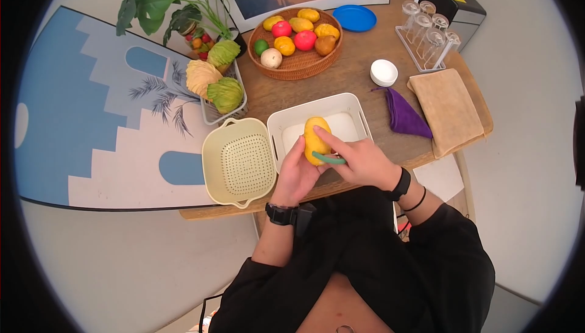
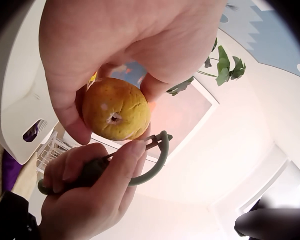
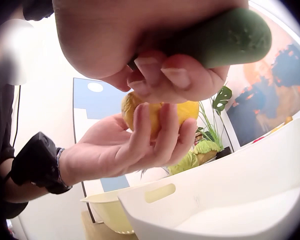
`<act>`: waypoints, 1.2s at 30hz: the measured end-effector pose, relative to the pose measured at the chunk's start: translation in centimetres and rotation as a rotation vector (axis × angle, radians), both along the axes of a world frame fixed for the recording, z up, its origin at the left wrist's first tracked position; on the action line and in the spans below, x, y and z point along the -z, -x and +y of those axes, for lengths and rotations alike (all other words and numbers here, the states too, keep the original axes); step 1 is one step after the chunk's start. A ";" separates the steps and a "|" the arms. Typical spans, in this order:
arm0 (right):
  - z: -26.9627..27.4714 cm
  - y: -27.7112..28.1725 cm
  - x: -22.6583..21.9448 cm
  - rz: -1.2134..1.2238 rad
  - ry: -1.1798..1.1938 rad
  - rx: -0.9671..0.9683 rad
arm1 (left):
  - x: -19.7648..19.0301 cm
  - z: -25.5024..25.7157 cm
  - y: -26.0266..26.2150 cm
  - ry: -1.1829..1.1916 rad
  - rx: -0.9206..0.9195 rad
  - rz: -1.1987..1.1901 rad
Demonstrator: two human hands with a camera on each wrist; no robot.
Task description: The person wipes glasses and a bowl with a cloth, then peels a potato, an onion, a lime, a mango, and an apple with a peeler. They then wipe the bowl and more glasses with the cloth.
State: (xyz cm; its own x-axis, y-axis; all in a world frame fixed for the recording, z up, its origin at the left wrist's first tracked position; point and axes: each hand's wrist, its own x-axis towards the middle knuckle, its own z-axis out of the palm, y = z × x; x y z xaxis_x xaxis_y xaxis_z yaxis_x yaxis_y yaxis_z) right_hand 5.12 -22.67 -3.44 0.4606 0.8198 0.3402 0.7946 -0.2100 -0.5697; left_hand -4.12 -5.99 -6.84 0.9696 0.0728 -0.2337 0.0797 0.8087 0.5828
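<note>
A yellow oblong fruit (image 1: 314, 127) is in my left hand (image 1: 294, 175), low over the front of the white bin (image 1: 281, 119). In the left wrist view the fingers and thumb grip it from either side, and its end with a small dark stem pit (image 2: 114, 118) shows. My right hand (image 1: 373, 165) holds a green peeler (image 1: 329, 158), its fingers wrapped round the handle (image 3: 225, 40). The peeler's curved frame (image 2: 162, 160) and blade lie close beside the fruit in the left wrist view. The right index finger reaches along the fruit's upper side.
Left of the bin stands a pale yellow colander (image 1: 241, 162). Behind are a grey basket (image 1: 237, 104) with leafy vegetables and a round wicker basket (image 1: 298, 71) of produce. A white bowl (image 1: 384, 72), purple cloth (image 1: 405, 113), tan towel (image 1: 448, 110) and glass rack (image 1: 420, 58) are rightward.
</note>
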 end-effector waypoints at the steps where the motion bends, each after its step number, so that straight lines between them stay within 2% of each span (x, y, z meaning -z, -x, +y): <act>1: 0.1 -0.3 -0.2 0.021 -0.018 0.005 | 0.0 0.0 0.1 0.017 0.007 0.001; 3: 0.1 -1.2 -0.5 0.076 -0.030 0.011 | 0.3 0.2 0.4 0.034 0.013 0.003; 5: 0.1 -2.1 -1.0 0.131 -0.043 0.014 | 1.0 0.9 0.7 0.067 0.128 -0.110; 7: -0.1 -3.0 -1.9 0.395 0.065 -0.042 | 0.8 1.0 0.8 0.059 0.136 -0.124; 11: 0.4 -3.9 -0.7 0.535 -0.063 -0.133 | 1.0 1.1 0.9 0.017 0.140 -0.127; 13: 0.4 -3.5 -1.2 0.766 -0.018 -0.103 | 0.6 1.1 0.8 0.051 0.134 -0.124; 14: 0.4 -3.3 -1.0 0.766 -0.018 -0.104 | 0.4 1.0 0.7 0.084 0.127 -0.121; 15: 0.5 -2.8 -0.8 0.648 -0.094 -0.091 | 0.2 0.9 0.7 0.083 0.126 -0.121; 16: 0.4 -2.3 -0.5 0.529 -0.168 -0.077 | 0.2 0.7 0.6 0.152 0.074 -0.071; 17: 0.2 -1.9 -0.4 0.529 -0.168 -0.077 | 0.2 0.5 0.5 0.220 0.022 -0.019; 19: -0.1 -1.0 -0.2 0.079 -0.088 -0.029 | 0.2 0.3 0.2 0.196 0.000 -0.025; 20: -0.2 -0.5 -0.3 0.080 -0.087 -0.028 | 0.2 0.3 0.1 0.171 -0.022 -0.030; 22: -0.4 0.6 -0.6 -0.020 0.105 -0.020 | -0.6 -0.1 0.0 0.167 -0.017 -0.026; 25: -0.2 1.2 0.7 -0.087 0.063 -0.006 | -0.8 -0.2 0.0 0.171 0.001 -0.041; 32: 0.2 -0.7 0.2 -0.035 -0.026 0.051 | -0.1 -0.1 0.2 0.138 -0.017 -0.003; 34: 0.2 -1.8 0.0 0.154 0.010 0.070 | 0.9 0.6 0.6 0.145 0.036 -0.042; 35: 0.2 -2.3 -0.1 0.153 0.009 0.070 | 1.1 0.9 0.7 0.152 0.089 -0.080; 36: 0.3 -2.8 -0.1 0.275 -0.043 0.004 | 1.0 1.0 0.9 0.151 0.088 -0.081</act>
